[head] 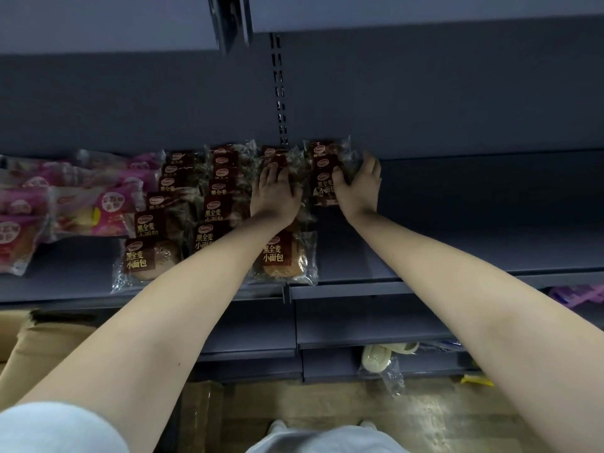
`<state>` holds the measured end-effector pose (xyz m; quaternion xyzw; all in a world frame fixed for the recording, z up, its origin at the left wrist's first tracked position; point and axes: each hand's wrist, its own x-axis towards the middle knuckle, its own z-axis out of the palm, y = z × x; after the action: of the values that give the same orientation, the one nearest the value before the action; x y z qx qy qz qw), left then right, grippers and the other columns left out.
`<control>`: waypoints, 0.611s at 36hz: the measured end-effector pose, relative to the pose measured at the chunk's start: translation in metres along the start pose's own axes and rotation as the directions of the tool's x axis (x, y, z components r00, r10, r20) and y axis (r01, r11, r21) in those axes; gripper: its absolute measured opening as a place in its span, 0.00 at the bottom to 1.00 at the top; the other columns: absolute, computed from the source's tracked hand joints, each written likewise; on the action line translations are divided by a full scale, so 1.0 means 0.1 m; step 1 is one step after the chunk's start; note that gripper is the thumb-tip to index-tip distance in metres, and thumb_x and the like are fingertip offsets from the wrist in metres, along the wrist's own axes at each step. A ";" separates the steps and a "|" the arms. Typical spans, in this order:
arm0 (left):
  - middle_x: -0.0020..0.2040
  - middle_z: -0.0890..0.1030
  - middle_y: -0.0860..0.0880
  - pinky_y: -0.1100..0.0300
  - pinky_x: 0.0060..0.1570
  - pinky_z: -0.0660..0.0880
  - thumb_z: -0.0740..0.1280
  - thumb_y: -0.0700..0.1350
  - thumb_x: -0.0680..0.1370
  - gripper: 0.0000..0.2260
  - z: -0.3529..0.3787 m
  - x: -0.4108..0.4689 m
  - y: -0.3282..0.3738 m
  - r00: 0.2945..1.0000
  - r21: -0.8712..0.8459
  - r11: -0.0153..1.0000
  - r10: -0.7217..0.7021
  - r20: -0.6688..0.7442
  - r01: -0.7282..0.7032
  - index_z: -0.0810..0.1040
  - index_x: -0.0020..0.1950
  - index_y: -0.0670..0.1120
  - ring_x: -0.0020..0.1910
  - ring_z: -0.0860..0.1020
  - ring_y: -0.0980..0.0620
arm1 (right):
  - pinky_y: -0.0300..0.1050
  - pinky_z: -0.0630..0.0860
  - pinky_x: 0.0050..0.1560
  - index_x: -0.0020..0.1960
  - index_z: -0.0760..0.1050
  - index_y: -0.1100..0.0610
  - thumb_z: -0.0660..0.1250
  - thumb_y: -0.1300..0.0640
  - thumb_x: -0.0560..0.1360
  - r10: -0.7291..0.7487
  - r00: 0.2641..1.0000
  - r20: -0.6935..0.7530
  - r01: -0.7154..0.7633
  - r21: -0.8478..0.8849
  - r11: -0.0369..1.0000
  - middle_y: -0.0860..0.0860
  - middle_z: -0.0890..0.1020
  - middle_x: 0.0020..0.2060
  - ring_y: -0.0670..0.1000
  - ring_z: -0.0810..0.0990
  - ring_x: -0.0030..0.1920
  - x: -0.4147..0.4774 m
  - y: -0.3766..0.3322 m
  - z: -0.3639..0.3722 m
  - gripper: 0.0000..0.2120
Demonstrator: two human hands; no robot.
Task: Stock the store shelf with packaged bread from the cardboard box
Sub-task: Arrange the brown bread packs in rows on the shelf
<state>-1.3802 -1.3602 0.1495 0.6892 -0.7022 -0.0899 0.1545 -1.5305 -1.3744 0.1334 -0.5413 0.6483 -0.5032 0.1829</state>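
Several rows of brown-labelled bread packs (215, 204) lie on the grey shelf (457, 223), running from front to back. My left hand (276, 194) lies flat with straight fingers on the packs of the third row, above the front pack (282, 256). My right hand (358, 184) grips the right side of the short fourth row of bread packs (325, 165) near the back wall, thumb on top and fingers curled round the edge. The cardboard box (42, 341) stands on the floor at the lower left, partly hidden by my left arm.
Pink-wrapped bread packs (65, 197) fill the shelf's left end. The shelf's right half is bare metal. Lower shelves step out below, with a wrapped pale item (379, 358) and a yellow pack (474, 380) on them. A slotted upright (279, 93) runs up the back wall.
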 end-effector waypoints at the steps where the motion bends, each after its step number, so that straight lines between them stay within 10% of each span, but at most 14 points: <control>1: 0.78 0.54 0.43 0.51 0.75 0.44 0.50 0.52 0.83 0.24 -0.01 0.00 0.00 1.000 -0.013 1.000 0.005 -0.004 -0.005 0.57 0.77 0.44 0.78 0.50 0.46 | 0.61 0.60 0.70 0.71 0.61 0.61 0.66 0.54 0.73 -0.042 0.999 -0.017 0.042 -0.005 0.999 0.59 0.66 0.68 0.59 0.65 0.68 0.00 -0.03 -0.02 0.30; 11: 0.78 0.56 0.46 0.48 0.76 0.44 0.50 0.50 0.83 0.23 -0.42 -0.07 -0.25 0.990 0.019 1.000 0.018 -0.140 -0.015 0.57 0.78 0.45 0.78 0.50 0.47 | 0.44 0.59 0.68 0.59 0.75 0.62 0.62 0.59 0.74 -0.376 0.923 0.087 0.383 -0.083 0.920 0.58 0.79 0.55 0.58 0.74 0.61 0.01 -0.52 0.17 0.15; 22: 0.77 0.58 0.44 0.45 0.74 0.47 0.54 0.48 0.82 0.24 -0.92 -1.01 -1.06 0.914 0.109 0.938 -0.287 -0.288 0.329 0.57 0.78 0.45 0.76 0.54 0.43 | 0.51 0.75 0.54 0.54 0.77 0.60 0.61 0.62 0.73 -0.538 0.797 0.275 0.507 0.179 0.843 0.56 0.81 0.50 0.58 0.78 0.53 -0.75 -1.26 0.74 0.11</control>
<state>-1.2487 -1.2553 0.1903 0.8069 -0.5621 0.0357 0.1777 -1.3808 -1.3297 0.1860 -0.7629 0.4109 -0.4716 0.1635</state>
